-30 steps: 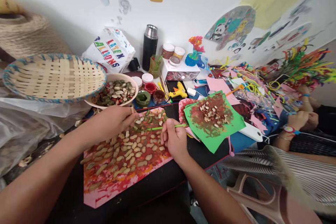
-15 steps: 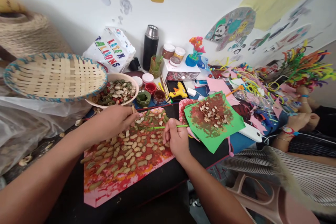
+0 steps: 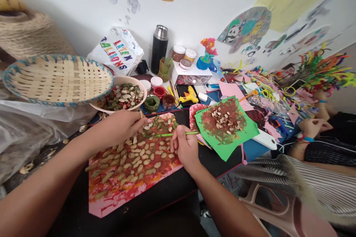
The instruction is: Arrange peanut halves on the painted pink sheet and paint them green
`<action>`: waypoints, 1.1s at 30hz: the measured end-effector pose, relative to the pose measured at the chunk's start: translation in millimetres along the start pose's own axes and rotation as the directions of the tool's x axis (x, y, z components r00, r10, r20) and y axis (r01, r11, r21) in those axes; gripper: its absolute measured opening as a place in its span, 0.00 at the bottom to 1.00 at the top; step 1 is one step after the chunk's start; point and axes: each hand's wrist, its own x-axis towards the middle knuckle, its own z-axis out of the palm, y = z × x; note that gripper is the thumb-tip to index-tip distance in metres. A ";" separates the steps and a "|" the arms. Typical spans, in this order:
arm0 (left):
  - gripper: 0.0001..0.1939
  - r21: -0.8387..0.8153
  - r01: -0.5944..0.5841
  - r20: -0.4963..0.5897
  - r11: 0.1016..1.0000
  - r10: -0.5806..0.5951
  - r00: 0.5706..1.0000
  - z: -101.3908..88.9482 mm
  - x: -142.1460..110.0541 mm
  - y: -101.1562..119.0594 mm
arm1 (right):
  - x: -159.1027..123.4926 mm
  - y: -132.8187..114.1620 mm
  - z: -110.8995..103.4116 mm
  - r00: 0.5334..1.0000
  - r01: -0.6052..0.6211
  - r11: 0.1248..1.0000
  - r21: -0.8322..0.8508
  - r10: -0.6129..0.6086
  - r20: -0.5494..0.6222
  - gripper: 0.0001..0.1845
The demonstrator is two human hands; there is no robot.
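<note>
My right hand (image 3: 187,149) is closed around a thin green paintbrush (image 3: 191,133), whose tip points left over the pink paint-smeared sheet (image 3: 96,207). Many peanuts (image 3: 146,157) in their shells lie spread over that sheet, and several near its far edge are painted green. My left hand (image 3: 128,125) hangs over the sheet's far left part, close to the brush tip. Its fingers are pinched together and bent away from me, so what they hold is hidden.
A bowl of painted peanut shells (image 3: 128,96) and a woven basket (image 3: 61,79) stand at left. Behind the sheet are open paint jars (image 3: 152,103) and a yellow glue gun (image 3: 189,95). Right lies a green sheet (image 3: 225,152) with shells. Another person's hands (image 3: 311,127) are at far right.
My right hand has shifted slightly left with the paintbrush, its tip moving toward my left hand. My left hand stays nearly in place.
</note>
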 end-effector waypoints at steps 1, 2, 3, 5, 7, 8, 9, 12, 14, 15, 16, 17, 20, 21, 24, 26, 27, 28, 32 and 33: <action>0.31 0.000 0.002 0.005 1.000 -0.002 1.000 -0.7 -0.1 1.1 | -0.2 -0.5 0.0 1.000 0.005 1.000 0.000 -0.005 0.001 0.45; 0.31 -0.004 0.002 0.011 1.000 -0.002 1.000 -1.5 -0.2 2.2 | -0.5 -1.2 -0.1 1.000 0.008 1.000 0.002 -0.008 0.003 0.45; 0.31 -0.008 0.005 0.017 1.000 -0.004 1.000 -2.2 -0.3 3.2 | -0.8 -1.9 -0.3 1.000 0.009 1.000 0.004 -0.009 0.005 0.45; 0.31 -0.015 0.012 0.032 1.000 -0.012 0.999 -3.0 -0.2 4.3 | -1.3 -3.1 -0.7 1.000 0.007 1.000 0.005 -0.007 0.006 0.44; 0.31 -0.019 0.017 0.040 1.000 -0.016 0.999 -3.0 0.0 4.1 | -1.4 -3.2 0.2 1.000 0.006 1.000 0.000 -0.006 0.005 0.44; 0.31 -0.022 0.018 0.042 1.000 -0.017 0.999 -2.7 0.1 3.5 | -1.4 -2.7 1.2 1.000 0.006 1.000 -0.003 -0.006 0.008 0.44; 0.31 -0.026 0.018 0.041 0.999 -0.017 0.999 -2.2 0.0 2.6 | -1.3 -1.8 2.6 1.000 0.007 1.000 -0.006 -0.007 0.013 0.44; 0.31 -0.036 0.015 0.026 0.999 -0.014 1.000 -0.8 -0.5 -0.1 | -1.1 1.5 6.3 0.999 0.011 1.000 -0.015 -0.010 0.047 0.45; 0.31 -0.034 0.008 0.013 0.999 -0.007 1.000 0.0 -0.6 -1.1 | -1.2 2.7 6.9 0.998 0.010 1.000 -0.028 -0.009 0.059 0.45; 0.30 -0.030 0.003 0.007 1.000 -0.003 1.000 0.1 -0.5 -1.2 | -1.2 2.8 6.7 0.998 0.009 0.999 -0.036 -0.007 0.057 0.45; 0.30 -0.025 -0.001 0.004 1.000 0.001 1.000 0.1 -0.3 -1.0 | -1.1 2.6 6.5 0.999 0.009 0.999 -0.041 -0.007 0.053 0.44; 0.31 -0.020 -0.001 0.005 1.000 0.001 1.000 -0.1 0.0 -0.7 | -1.0 2.4 6.3 0.999 0.009 0.999 -0.044 -0.007 0.049 0.44; 0.31 -0.021 0.010 0.022 1.000 -0.009 1.000 -1.3 0.4 0.7 | -1.0 2.5 7.6 0.998 0.017 0.999 -0.051 -0.014 0.053 0.45; 0.31 -0.028 0.014 0.029 0.999 -0.013 1.000 -1.8 0.4 1.0 | -1.2 2.8 8.3 0.998 0.023 0.998 -0.058 -0.019 0.060 0.45; 0.31 -0.043 0.017 0.033 0.999 -0.016 0.999 -2.6 0.1 1.2 | -2.2 2.7 8.3 0.997 0.040 0.996 -0.075 -0.034 0.073 0.45; 0.31 -0.039 0.015 0.029 0.999 -0.014 0.999 -2.3 0.0 0.9 | -2.5 0.8 6.3 0.998 0.034 0.997 -0.074 -0.030 0.061 0.45; 0.31 -0.037 0.014 0.026 0.999 -0.013 1.000 -1.9 0.0 0.7 | -2.5 -0.4 5.3 0.998 0.029 0.997 -0.071 -0.025 0.050 0.45; 0.31 -0.038 0.015 0.022 0.999 -0.014 1.000 -1.5 0.0 0.5 | -2.4 -1.4 4.6 0.999 0.024 0.997 -0.069 -0.022 0.038 0.45; 0.30 -0.047 0.023 0.033 0.999 -0.022 0.999 -0.6 0.2 0.2 | -2.5 -0.1 5.9 0.999 0.021 0.998 -0.057 -0.019 0.035 0.45; 0.31 -0.049 0.022 0.036 0.999 -0.020 0.999 -0.6 0.2 0.4 | -2.8 1.3 6.5 0.999 0.019 0.998 -0.051 -0.017 0.043 0.45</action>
